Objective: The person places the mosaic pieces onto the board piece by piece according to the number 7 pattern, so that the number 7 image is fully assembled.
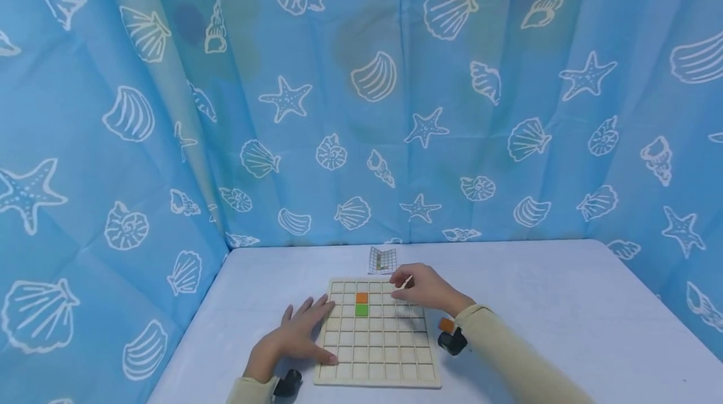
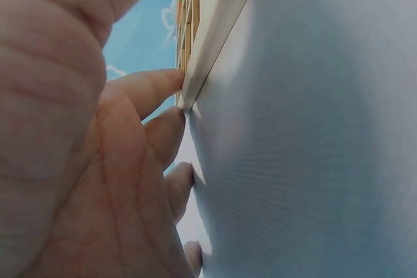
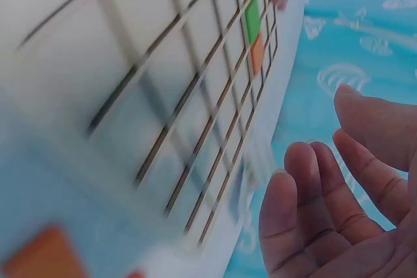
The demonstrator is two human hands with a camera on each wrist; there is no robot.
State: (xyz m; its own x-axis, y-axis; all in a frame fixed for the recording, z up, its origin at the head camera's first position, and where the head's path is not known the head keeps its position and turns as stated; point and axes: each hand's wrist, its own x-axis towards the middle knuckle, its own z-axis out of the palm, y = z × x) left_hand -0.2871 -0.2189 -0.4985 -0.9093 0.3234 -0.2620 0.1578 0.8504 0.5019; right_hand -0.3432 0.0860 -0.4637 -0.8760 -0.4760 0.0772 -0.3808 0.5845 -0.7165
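Observation:
A pale wooden grid board (image 1: 375, 354) lies on the table, with an orange tile (image 1: 361, 298) and a green tile (image 1: 361, 310) side by side in its upper left squares. My left hand (image 1: 302, 332) rests along the board's left side, fingers spread. In the left wrist view, the fingertips (image 2: 171, 83) meet the board's rim (image 2: 218, 21). Over the board's upper right corner hovers my right hand (image 1: 426, 288). Its fingers (image 3: 278, 206) are loosely bent and apart from the thumb in the right wrist view, with nothing between them.
Behind the board stands a small folded card (image 1: 383, 260) printed with a grid. Another orange piece (image 1: 446, 325) shows on the right, by the black wrist camera (image 1: 453, 342). A blue shell-print curtain (image 1: 361, 109) hangs behind the white table (image 1: 536, 297).

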